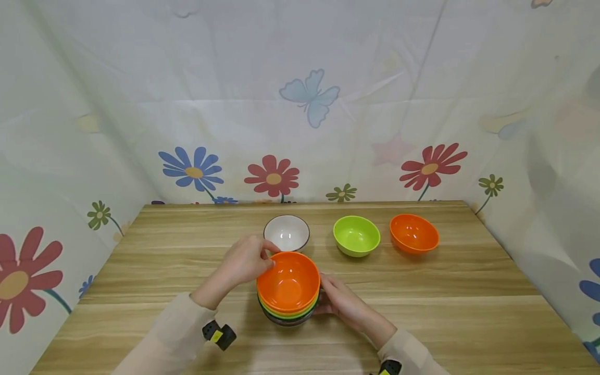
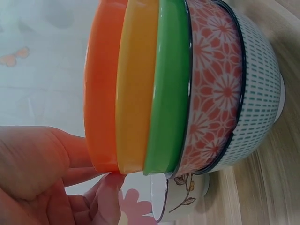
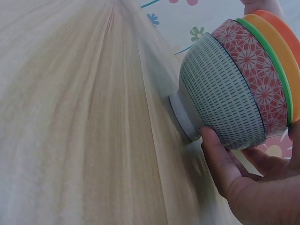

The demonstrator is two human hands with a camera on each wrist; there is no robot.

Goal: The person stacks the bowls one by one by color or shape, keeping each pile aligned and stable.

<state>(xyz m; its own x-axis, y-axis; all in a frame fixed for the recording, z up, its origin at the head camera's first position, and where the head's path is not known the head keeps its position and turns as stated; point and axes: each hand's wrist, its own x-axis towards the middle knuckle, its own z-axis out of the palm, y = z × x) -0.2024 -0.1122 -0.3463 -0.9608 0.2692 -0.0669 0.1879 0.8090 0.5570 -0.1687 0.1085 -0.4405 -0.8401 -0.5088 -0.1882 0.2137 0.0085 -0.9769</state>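
Observation:
A stack of nested bowls stands in front of me, its foot at or close to the tabletop. On top is an orange bowl [image 1: 288, 281], followed downward by a yellow bowl [image 2: 136, 89], a green bowl [image 2: 168, 89], a red flower-patterned bowl [image 2: 213, 89] and a white bowl with green dashes [image 3: 218, 89]. My left hand [image 1: 248, 258] pinches the orange bowl's far left rim between thumb and fingers. From the right, my right hand [image 1: 339, 302] grips the lower side of the stack; one digit lies near the dashed bowl's foot, the others along its side.
Behind the stack, a white bowl with a dark rim [image 1: 287, 233] stands on the wooden table [image 1: 187, 234]. To its right are a lime green bowl [image 1: 356, 237] and another orange bowl [image 1: 414, 234]. A flower-printed curtain [image 1: 365, 130] encloses the table's back and sides.

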